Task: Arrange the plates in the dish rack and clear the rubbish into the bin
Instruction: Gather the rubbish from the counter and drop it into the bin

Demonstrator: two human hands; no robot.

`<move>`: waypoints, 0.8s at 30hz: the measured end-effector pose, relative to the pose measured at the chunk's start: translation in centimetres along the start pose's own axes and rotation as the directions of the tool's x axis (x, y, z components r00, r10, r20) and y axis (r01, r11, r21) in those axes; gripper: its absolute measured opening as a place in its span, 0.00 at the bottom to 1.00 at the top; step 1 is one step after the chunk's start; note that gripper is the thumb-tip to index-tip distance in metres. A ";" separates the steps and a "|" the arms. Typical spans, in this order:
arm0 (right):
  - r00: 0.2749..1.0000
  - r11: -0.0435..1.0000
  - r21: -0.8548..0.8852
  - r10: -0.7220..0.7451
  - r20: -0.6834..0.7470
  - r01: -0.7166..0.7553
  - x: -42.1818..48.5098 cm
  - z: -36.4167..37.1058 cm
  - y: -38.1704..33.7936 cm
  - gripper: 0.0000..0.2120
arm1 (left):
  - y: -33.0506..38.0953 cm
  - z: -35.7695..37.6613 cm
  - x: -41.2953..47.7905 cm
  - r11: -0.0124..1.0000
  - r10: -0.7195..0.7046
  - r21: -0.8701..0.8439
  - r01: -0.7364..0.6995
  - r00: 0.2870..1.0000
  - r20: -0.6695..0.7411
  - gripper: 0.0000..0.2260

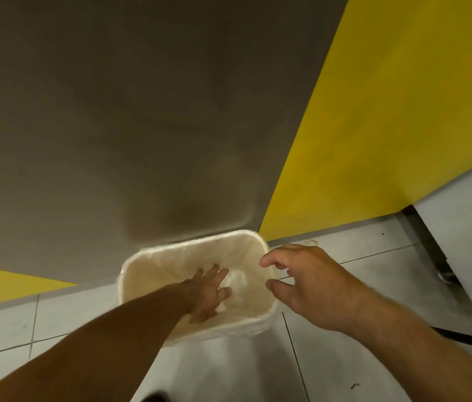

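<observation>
A cream rectangular bin (156, 258) lined with a thin clear bag stands on the white tiled floor, against a grey panel. My left hand (207, 294) reaches down inside the bin with its fingers spread, close to some pale crumpled rubbish (236, 281) lying near the bottom; whether it touches the rubbish is unclear. My right hand (304, 281) hovers over the bin's right rim with fingers loosely curved and nothing in it. No plates or dish rack are in view.
A tall grey metal panel (142, 126) rises right behind the bin. Yellow walls (388, 126) flank it on both sides. A white cabinet or appliance (466, 227) stands at the right, with a dark cable (466, 339) on the floor beside it.
</observation>
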State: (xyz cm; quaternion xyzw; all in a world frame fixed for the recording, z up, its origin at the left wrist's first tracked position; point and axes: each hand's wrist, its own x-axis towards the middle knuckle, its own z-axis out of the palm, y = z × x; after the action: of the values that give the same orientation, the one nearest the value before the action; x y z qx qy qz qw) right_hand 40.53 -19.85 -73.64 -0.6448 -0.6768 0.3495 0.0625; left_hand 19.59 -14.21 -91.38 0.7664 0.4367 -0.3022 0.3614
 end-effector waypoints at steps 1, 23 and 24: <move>1.000 1.000 0.004 0.001 -0.025 -0.001 -0.2 -0.4 -0.1 0.14 | 0.3 -1.1 -1.4 0.998 0.000 -0.057 -0.004 0.998 -0.061 0.24; 0.917 0.974 -0.165 -0.206 -0.341 0.158 -21.1 -40.0 -28.4 0.20 | 22.5 -37.9 -59.3 0.868 0.454 0.338 -0.363 0.306 -0.837 0.12; 0.908 0.974 -0.166 -0.206 -0.364 0.155 -22.0 -41.8 -29.6 0.18 | 22.7 -39.1 -60.9 0.872 0.448 0.338 -0.355 0.298 -0.843 0.13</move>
State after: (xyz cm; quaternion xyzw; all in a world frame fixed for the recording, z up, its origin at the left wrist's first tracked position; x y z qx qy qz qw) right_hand 41.85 -21.33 -17.94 -0.6374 -0.7305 0.1651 0.1811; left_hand 18.93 -17.79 -15.58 0.9036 0.3410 0.2398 0.0983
